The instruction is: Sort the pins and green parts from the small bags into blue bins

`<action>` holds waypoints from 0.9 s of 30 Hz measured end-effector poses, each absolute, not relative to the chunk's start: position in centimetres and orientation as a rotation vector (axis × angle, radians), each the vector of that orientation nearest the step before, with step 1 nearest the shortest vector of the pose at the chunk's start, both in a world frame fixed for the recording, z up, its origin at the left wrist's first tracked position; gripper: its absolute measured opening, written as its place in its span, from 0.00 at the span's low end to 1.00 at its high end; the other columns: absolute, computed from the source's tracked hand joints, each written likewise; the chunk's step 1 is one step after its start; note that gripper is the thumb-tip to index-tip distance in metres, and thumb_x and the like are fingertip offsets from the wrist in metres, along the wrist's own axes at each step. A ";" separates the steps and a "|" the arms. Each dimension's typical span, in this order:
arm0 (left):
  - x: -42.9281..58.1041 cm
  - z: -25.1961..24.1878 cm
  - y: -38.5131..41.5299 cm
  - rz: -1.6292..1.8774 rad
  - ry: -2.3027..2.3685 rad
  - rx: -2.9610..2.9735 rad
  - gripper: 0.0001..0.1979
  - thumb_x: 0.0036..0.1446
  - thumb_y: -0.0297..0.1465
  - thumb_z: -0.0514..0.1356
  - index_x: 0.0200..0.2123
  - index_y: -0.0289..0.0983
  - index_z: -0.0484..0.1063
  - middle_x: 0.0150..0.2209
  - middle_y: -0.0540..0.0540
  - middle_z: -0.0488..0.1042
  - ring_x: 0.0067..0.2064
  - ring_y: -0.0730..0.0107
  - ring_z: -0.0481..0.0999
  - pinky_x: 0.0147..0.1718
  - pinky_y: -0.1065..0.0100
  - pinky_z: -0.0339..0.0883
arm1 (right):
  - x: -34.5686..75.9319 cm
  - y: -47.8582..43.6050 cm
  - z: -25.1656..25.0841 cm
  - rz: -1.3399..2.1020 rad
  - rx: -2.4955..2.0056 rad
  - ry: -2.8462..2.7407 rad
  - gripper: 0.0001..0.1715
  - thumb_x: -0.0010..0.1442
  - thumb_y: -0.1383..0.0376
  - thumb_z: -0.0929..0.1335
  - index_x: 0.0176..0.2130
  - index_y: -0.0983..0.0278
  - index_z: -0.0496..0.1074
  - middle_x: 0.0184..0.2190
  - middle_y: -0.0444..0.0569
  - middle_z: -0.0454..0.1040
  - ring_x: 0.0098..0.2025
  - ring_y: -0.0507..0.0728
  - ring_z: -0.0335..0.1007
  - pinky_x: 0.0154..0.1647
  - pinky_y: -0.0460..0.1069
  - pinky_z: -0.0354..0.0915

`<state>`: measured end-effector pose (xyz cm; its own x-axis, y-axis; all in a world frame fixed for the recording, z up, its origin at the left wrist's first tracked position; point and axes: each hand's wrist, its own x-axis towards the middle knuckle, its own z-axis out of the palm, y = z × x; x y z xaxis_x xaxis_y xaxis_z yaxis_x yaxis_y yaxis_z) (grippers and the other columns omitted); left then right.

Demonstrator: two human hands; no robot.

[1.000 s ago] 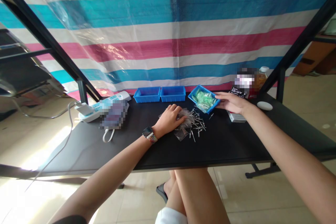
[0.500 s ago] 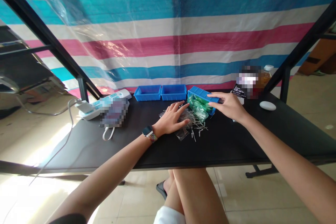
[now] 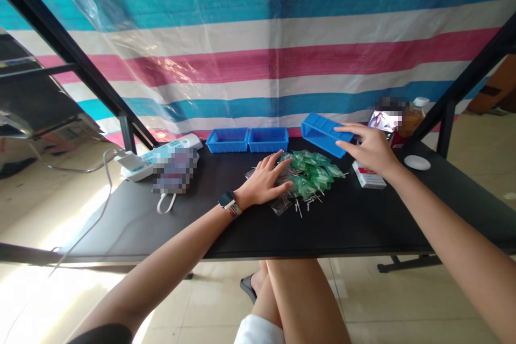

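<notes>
My right hand (image 3: pixel 368 149) grips one end of a blue plastic bin (image 3: pixel 322 134), which is tipped on its side above the back of the table. Below it, small green packets (image 3: pixel 316 172) lie heaped on the black tabletop. Thin metal pins that look like rivets (image 3: pixel 299 208) stick out from the heap's front edge. My left hand (image 3: pixel 266 180) rests with fingers spread over clear plastic bags (image 3: pixel 281 204), touching the heap's left side. The fingers hide part of these bags. Two more blue bins, a left one (image 3: pixel 228 141) and a right one (image 3: pixel 268 141), stand upright side by side behind.
A white power strip (image 3: pixel 177 146) with a plugged-in charger (image 3: pixel 129 160) lies at the left. On the right are a red-and-white box (image 3: pixel 368 176), a white oval object (image 3: pixel 417 163), a phone (image 3: pixel 385 121) and a bottle (image 3: pixel 415 115). A striped sheet (image 3: pixel 242 64) hangs behind.
The right hand has moved right and up with the blue bin. Green packets that were inside it now lie spread on the table. My left hand has stayed in place.
</notes>
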<state>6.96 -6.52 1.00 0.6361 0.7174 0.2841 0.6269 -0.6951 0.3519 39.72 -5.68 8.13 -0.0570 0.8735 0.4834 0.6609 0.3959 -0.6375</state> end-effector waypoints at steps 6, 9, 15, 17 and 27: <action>7.0 0.8 -6.3 0.567 1.081 2.664 0.36 0.72 0.54 0.53 0.76 0.46 0.56 0.77 0.37 0.53 0.76 0.41 0.53 0.71 0.37 0.53 | 41.0 3.4 5.6 0.698 -1.277 -1.348 0.15 0.52 0.58 0.73 0.39 0.61 0.81 0.46 0.50 0.84 0.54 0.67 0.77 0.58 0.58 0.72; 6.9 0.7 -6.4 0.582 1.083 2.667 0.36 0.72 0.53 0.53 0.76 0.47 0.57 0.76 0.38 0.56 0.75 0.41 0.55 0.71 0.37 0.55 | 40.9 7.6 4.7 0.850 -1.362 -1.109 0.14 0.51 0.55 0.72 0.35 0.61 0.75 0.34 0.50 0.81 0.41 0.64 0.78 0.45 0.56 0.76; 6.9 0.7 -6.5 0.559 1.087 2.664 0.36 0.72 0.54 0.52 0.76 0.46 0.57 0.76 0.37 0.56 0.75 0.43 0.55 0.72 0.39 0.55 | 40.2 11.5 3.8 1.183 -1.448 -1.101 0.23 0.53 0.48 0.72 0.39 0.61 0.74 0.26 0.51 0.77 0.31 0.63 0.74 0.39 0.59 0.76; 6.9 0.7 -6.5 0.563 1.087 2.663 0.36 0.72 0.55 0.52 0.76 0.46 0.57 0.76 0.38 0.56 0.75 0.43 0.55 0.72 0.39 0.54 | 39.8 12.1 3.1 1.121 -1.448 -1.144 0.22 0.51 0.48 0.74 0.39 0.60 0.74 0.28 0.50 0.77 0.32 0.62 0.74 0.40 0.58 0.75; 6.9 0.7 -6.5 0.558 1.089 2.659 0.37 0.72 0.55 0.52 0.75 0.42 0.58 0.76 0.36 0.56 0.75 0.43 0.56 0.72 0.41 0.55 | 38.3 14.0 0.4 0.495 -1.750 -1.487 0.28 0.55 0.54 0.75 0.50 0.63 0.71 0.46 0.56 0.77 0.50 0.65 0.73 0.56 0.57 0.68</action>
<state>6.87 -6.54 0.69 0.6547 0.7086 0.2632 0.6274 -0.7036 0.3337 38.35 14.04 0.45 0.2426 0.9526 0.1836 0.6522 -0.0200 -0.7578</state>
